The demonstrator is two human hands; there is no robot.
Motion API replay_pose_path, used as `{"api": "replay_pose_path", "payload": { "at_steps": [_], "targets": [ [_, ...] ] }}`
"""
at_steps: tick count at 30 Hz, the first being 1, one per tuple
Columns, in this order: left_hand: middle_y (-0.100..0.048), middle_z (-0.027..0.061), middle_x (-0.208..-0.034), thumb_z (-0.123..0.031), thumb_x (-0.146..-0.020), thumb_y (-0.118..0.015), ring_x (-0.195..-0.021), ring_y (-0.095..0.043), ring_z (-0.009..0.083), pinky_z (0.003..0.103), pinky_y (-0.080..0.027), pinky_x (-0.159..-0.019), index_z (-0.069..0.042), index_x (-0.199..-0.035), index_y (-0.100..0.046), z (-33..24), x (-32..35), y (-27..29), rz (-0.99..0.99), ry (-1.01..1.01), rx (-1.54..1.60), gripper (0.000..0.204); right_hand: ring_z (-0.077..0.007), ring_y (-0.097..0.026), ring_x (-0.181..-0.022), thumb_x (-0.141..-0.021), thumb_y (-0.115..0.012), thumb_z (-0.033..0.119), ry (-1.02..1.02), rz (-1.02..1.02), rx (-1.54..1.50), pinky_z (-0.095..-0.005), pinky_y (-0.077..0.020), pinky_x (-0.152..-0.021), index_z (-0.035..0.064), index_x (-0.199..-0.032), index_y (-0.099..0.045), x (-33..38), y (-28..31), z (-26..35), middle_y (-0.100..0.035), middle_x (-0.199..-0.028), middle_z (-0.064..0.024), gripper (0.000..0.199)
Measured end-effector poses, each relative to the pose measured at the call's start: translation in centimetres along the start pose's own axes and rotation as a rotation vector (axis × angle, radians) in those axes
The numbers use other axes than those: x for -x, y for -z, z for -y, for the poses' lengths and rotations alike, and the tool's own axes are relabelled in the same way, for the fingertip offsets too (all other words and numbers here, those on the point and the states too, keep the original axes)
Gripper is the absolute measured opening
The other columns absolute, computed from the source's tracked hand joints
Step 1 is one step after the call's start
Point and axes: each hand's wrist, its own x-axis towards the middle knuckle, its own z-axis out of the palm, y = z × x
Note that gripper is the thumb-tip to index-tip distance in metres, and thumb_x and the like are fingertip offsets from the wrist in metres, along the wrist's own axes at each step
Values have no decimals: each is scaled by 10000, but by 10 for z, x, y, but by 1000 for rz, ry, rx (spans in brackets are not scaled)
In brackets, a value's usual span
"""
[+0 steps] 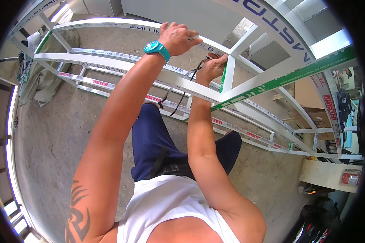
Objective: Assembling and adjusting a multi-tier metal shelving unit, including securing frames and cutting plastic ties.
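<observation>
A long white metal frame (138, 67) of rails and crosspieces, partly wrapped in printed film, stretches in front of me. My left hand (177, 39), with a teal watch on its wrist, lies over the upper white rail (109, 23), its fingers curled across it. Reaching under the nearer rail, my right hand (210, 71) is beside a short upright with green film (227, 75). Its thumb and fingers are closed near the rail joint; what they pinch is hidden. A thin black cord (181, 101) hangs down from beside these fingers.
Below lies another run of white rails (247, 133), close to my knees. Grey cloth (44, 87) hangs at the frame's left end. Cardboard boxes (310, 99) stand at right, above a curved cream panel (324, 174). A dark motorcycle (318, 222) is at lower right.
</observation>
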Motion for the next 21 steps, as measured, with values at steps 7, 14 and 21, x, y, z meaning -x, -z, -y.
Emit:
{"api": "replay_pose_path", "payload": {
  "at_steps": [7,14,21],
  "targets": [
    [-725,3,-1114,-658,-986,-555,-1102,-620,238,510,-308,-1062,-321,-1231,-775,1,1,-2,-11,-2,-22,472,-121,-591,-673,-1113,-420,415,-57,66,51,-234,-429,-608,70,-1039,-609,6,3,11,-644,-754,-21,400],
    [-726,-3,-1124,-656,-988,-553,-1106,-624,235,512,-308,-1070,-320,-1227,-776,0,0,-2,-32,-9,-18,469,-115,-589,-664,-1110,-432,410,-74,67,-15,-231,-434,-592,72,-1030,-622,0,6,5,-657,-762,-11,396],
    [-728,-6,-1127,-668,-981,-553,-1108,-626,229,501,-310,-1068,-319,-1230,-776,1,1,-3,-28,-7,-17,482,-117,-589,-668,-1101,-442,407,-61,55,-72,-232,-446,-606,72,-1037,-635,3,2,6,-673,-792,-17,392]
  ]
}}
